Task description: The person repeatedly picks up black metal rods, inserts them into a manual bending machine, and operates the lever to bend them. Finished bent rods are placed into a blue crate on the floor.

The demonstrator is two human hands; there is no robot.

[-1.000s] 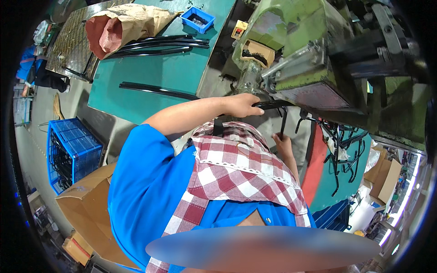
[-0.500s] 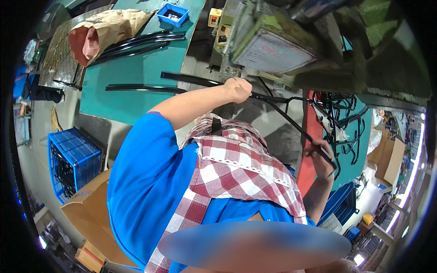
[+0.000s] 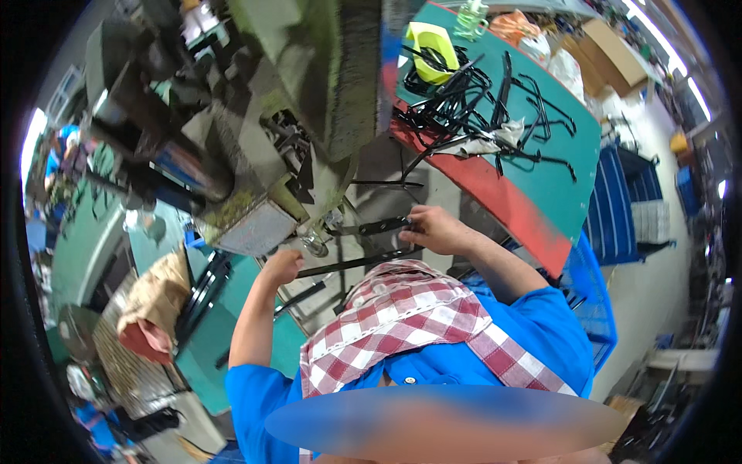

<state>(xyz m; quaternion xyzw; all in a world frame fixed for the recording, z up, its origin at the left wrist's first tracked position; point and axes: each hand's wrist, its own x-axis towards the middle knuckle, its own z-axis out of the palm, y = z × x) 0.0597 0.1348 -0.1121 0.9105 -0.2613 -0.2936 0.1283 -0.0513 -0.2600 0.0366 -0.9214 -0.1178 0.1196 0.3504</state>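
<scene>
No text, number or sign could be read: the pale plate [image 3: 256, 229] on the green machine [image 3: 355, 89] bore nothing legible, and the whitish sheet [image 3: 651, 222] at the blue crate [image 3: 613, 203] was too small.

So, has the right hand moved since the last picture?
Yes, leftward: the right hand overlapped the red table edge then; now it shows clear of that edge, to its left.

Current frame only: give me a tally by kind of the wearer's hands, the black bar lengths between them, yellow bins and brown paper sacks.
Hands: 2 (left hand, right hand)
Black bar lengths: 2 (plain length, holed length; whether they join is unclear)
Yellow bin: 1
Brown paper sack: 1
Total: 6
</scene>
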